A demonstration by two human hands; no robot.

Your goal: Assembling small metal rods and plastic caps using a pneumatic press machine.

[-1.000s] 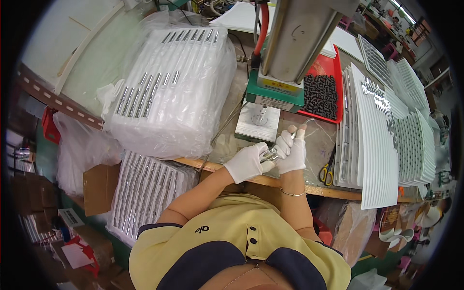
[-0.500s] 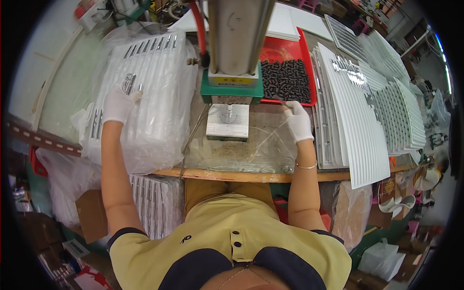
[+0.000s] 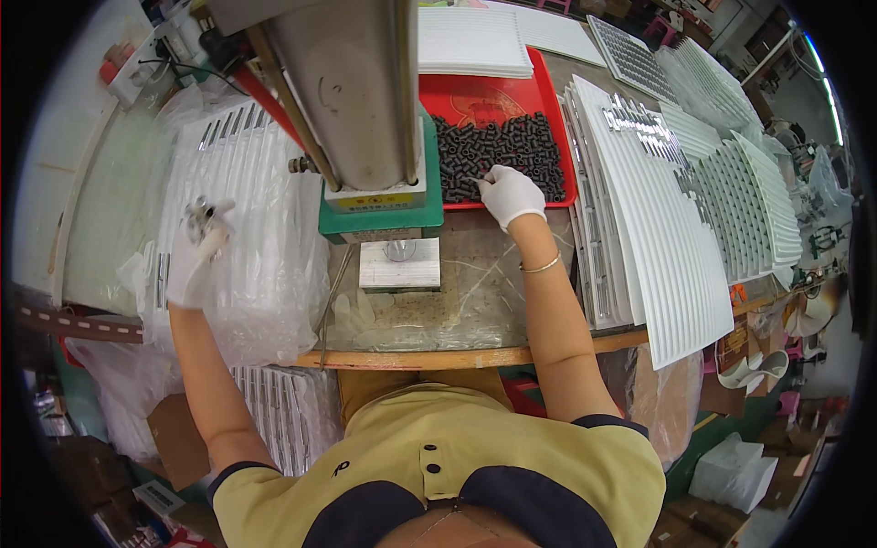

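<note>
White-gloved, my left hand (image 3: 195, 260) is closed around a few shiny metal tubes (image 3: 200, 211), their ends pointing up and away. It hangs over a ribbed white tray (image 3: 265, 205) in clear plastic, where more metal tubes lie in the grooves. My right hand (image 3: 513, 195), also gloved, reaches over the near edge of a red tray (image 3: 557, 119). Its fingers are pinched together at the small black cylindrical pieces (image 3: 498, 146) heaped there; whatever is between them is too small to make out. Between my hands stands a press with a green head (image 3: 379, 219) above a metal block (image 3: 399, 265).
Stacked ribbed white trays (image 3: 662, 247) stand right of the red tray, some holding metal parts. White sheets (image 3: 475, 41) lie behind it. The table's wooden front edge (image 3: 429, 359) runs before my body. A red hose (image 3: 269, 105) leads to the press.
My right hand has moved left and forward onto the black pieces in the red tray. My left hand has shifted slightly, with the tubes now tipped toward view. The whole view has turned somewhat.
</note>
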